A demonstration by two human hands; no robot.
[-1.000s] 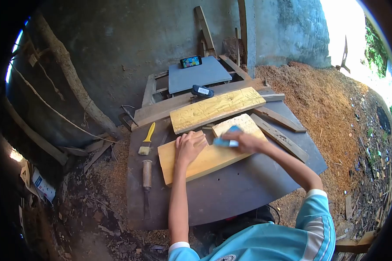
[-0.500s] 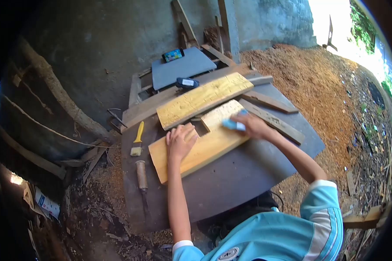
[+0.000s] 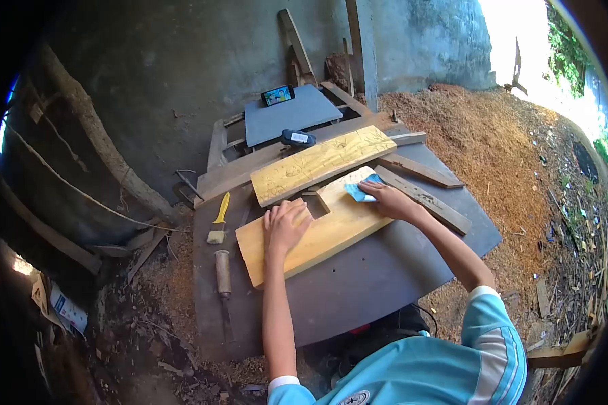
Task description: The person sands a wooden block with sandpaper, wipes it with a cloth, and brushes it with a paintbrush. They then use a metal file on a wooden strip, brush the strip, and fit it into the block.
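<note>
A pale wooden board (image 3: pixel 334 233) with a square notch in its far edge lies at a slant on the dark tabletop. My left hand (image 3: pixel 286 228) rests on it left of the notch, fingers laid out and a little spread. Right of the notch, my right hand (image 3: pixel 388 198) presses a blue sheet that looks like sandpaper (image 3: pixel 359 192) against the board's upper face. Its fingers are closed over the sheet and partly hide it. Just behind lies a second yellowish board (image 3: pixel 321 165) with dark lines drawn or carved on its face.
Left of the boards lie a yellow-handled brush (image 3: pixel 220 219) and a wooden-handled chisel (image 3: pixel 223 283). Wood strips (image 3: pixel 425 199) lie at the right. Beyond are a dark device with a label (image 3: pixel 298 138), a grey panel (image 3: pixel 297 116) and a phone (image 3: pixel 277 95). Sawdust (image 3: pixel 466 148) is heaped beyond the table.
My right hand, blurred before, now shows sharply with the sheet on the board right of the notch. The left hand keeps its place on the board. The whole view has shifted slightly.
</note>
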